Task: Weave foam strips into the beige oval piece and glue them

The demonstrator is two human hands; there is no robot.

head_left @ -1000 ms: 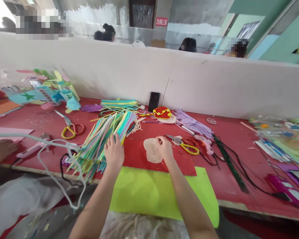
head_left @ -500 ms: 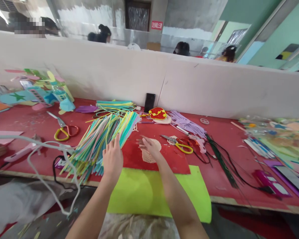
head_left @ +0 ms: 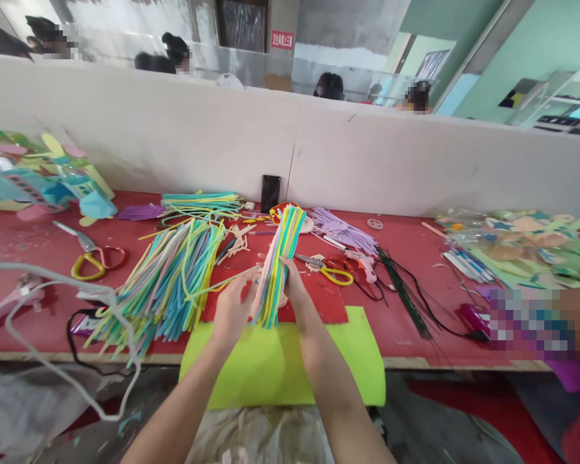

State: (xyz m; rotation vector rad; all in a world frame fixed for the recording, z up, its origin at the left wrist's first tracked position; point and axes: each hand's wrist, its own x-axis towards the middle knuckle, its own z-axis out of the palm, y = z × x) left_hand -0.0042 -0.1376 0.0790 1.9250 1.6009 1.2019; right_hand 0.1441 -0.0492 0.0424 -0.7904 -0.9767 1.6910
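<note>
My left hand (head_left: 236, 301) and my right hand (head_left: 294, 283) are closed around a bundle of thin pink, yellow and turquoise strips (head_left: 281, 258) from either side. The bundle stands nearly upright, leaning a little right, above a red sheet (head_left: 323, 299). A pale cutout on that sheet is mostly hidden behind the bundle. Left of my hands lies a big fanned pile of similar strips (head_left: 169, 283), and one loose yellow strip reaches from it towards my left hand. Under the red sheet, a lime-green sheet (head_left: 270, 380) hangs over the table's front edge.
Scissors (head_left: 336, 274) and a pink glue gun (head_left: 365, 265) lie to the right, beside lilac strips (head_left: 343, 229). More scissors (head_left: 89, 251) and a white cable loop (head_left: 120, 348) are on the left. A phone (head_left: 270, 193) leans on the white partition (head_left: 198, 135). Another person's arm shows at far right.
My left hand has taken a bundle of strips from the pile and moved right with it. My right hand has left the pale cutout and closed on the bundle. The view has turned slightly right.
</note>
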